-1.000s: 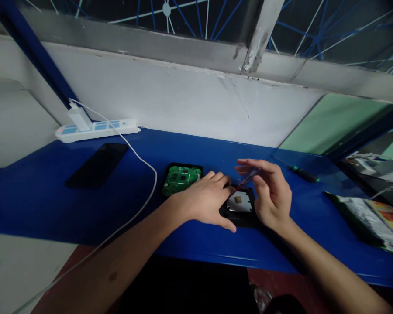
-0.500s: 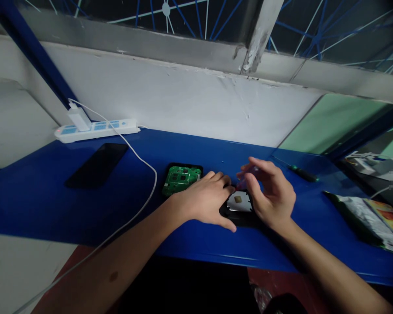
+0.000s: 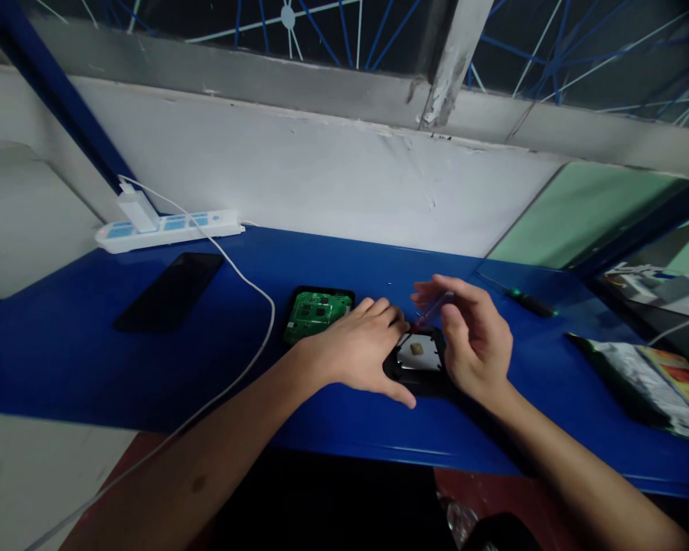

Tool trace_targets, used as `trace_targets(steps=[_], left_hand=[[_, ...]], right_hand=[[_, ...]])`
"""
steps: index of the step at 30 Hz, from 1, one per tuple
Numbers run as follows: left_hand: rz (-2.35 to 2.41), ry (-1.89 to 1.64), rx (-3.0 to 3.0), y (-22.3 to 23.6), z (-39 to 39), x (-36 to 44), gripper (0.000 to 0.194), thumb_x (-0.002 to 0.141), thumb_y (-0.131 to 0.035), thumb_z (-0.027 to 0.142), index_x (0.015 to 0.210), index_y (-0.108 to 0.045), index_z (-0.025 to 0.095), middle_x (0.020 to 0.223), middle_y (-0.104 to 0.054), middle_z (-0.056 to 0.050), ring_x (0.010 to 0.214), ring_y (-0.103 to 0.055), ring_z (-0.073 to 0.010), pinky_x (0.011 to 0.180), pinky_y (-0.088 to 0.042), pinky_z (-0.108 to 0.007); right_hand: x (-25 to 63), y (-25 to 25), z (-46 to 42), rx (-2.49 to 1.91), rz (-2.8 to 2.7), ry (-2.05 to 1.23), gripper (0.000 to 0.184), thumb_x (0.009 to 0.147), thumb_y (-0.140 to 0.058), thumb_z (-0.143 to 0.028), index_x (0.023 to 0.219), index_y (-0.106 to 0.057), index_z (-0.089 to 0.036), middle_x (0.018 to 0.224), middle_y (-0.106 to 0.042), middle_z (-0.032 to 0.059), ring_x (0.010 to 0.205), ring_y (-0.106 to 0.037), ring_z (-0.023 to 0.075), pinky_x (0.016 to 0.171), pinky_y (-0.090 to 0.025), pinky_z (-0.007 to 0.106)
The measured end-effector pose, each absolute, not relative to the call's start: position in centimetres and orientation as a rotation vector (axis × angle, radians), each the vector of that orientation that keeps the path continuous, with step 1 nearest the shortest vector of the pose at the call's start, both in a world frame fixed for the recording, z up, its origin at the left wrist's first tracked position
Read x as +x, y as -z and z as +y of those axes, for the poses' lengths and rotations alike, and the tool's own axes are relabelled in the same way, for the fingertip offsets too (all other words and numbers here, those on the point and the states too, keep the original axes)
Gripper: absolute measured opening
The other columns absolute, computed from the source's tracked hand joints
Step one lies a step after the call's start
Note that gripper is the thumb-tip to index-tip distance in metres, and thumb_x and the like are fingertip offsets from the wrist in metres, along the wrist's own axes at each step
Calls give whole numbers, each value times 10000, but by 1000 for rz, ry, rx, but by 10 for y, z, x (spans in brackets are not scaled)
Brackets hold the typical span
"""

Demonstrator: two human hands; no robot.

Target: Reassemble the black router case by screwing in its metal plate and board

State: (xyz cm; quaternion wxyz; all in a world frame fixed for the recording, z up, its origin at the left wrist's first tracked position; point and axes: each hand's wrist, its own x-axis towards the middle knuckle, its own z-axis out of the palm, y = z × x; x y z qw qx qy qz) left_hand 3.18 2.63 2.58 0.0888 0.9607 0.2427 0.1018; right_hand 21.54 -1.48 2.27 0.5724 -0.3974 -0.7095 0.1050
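Note:
A black plastic casing (image 3: 422, 380) lies on the blue table, with a silvery metal plate (image 3: 430, 357) and a small tan square pad inside it. My left hand (image 3: 367, 344) steadies the casing's left side, fingers curled over the far edge and thumb stretched along the near one. In my right hand (image 3: 476, 337) is a screwdriver (image 3: 436, 308) with a see-through purplish handle, slanting down to the casing's upper left corner; its tip is hard to make out by my left fingers. Just left of my left hand sits a green circuit board (image 3: 315, 312) in a black shell.
A black phone (image 3: 169, 292) lies on the left, near a white power strip (image 3: 172, 229) with a charger plugged in. Its white cable (image 3: 272, 306) crosses the table. To the right are a green-and-black screwdriver (image 3: 531, 302) and a silvery packet (image 3: 637, 379).
My right thumb and fingers have closed in and opened out again around the screwdriver handle, which turns in place. My left hand stays on the casing.

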Motion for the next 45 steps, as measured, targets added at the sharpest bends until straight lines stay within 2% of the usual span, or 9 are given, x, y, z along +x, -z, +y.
trace_targets(steps=[2,7,13,21,27,32,39,45], left_hand=[[736,-323,2841,-27,28,30,869,692,-661,836,1218,-596,147,1178,-625,-111,1107,-510,-311,984,-357,-415],[770,-364,2828,-28,33,27,859,712,-635,839,1226,-592,152,1186,-619,-106,1113,-507,-307,1009,-341,-421],[816,-373,2829,-30,39,23,819,734,-621,834,1185,-592,150,1204,-607,-106,1107,-511,-301,991,-342,-415],[884,-497,2836,-29,46,20,488,862,-651,656,1044,-598,206,1214,-627,-67,1102,-528,-269,941,-368,-406],[821,-465,2869,-22,44,27,534,886,-647,628,1241,-624,230,1389,-588,-65,1270,-477,-291,1047,-360,-435],[874,-478,2867,-17,50,29,537,963,-534,617,1336,-581,234,1434,-574,-47,1297,-460,-284,1044,-371,-435],[993,-439,2803,-16,62,26,490,990,-480,588,1332,-578,250,1397,-607,-38,1270,-473,-294,1017,-380,-473],[989,-450,2812,-17,61,26,503,974,-476,628,1354,-569,313,1488,-523,-16,1334,-414,-308,1074,-332,-516]], right_hand=[[216,-23,-14,-949,-1676,-253,312,997,-495,-239,1290,-592,-284,1131,-695,65,915,-706,200,783,-600,421],[219,-20,-8,-1010,-1639,-182,323,954,-590,-233,1271,-617,-291,968,-613,36,820,-644,179,723,-588,397],[224,-19,0,-981,-1534,-168,319,971,-563,-236,1281,-602,-301,976,-584,25,790,-640,156,690,-585,366],[237,-15,21,-1080,-1403,-170,254,954,-604,-279,1206,-605,-252,959,-643,13,791,-683,149,767,-583,362],[241,-9,28,-1140,-1389,-270,241,958,-581,-316,1191,-586,-255,1013,-675,34,852,-698,169,834,-589,379],[239,-13,28,-1093,-1352,-293,218,951,-587,-333,1156,-574,-261,975,-667,18,826,-705,165,846,-597,388],[245,-17,32,-1066,-1287,-276,206,949,-586,-338,1140,-549,-271,982,-670,18,886,-724,179,869,-600,390],[247,-15,34,-1103,-1310,-267,210,961,-567,-336,1157,-548,-262,1006,-675,28,911,-712,180,887,-591,392]])
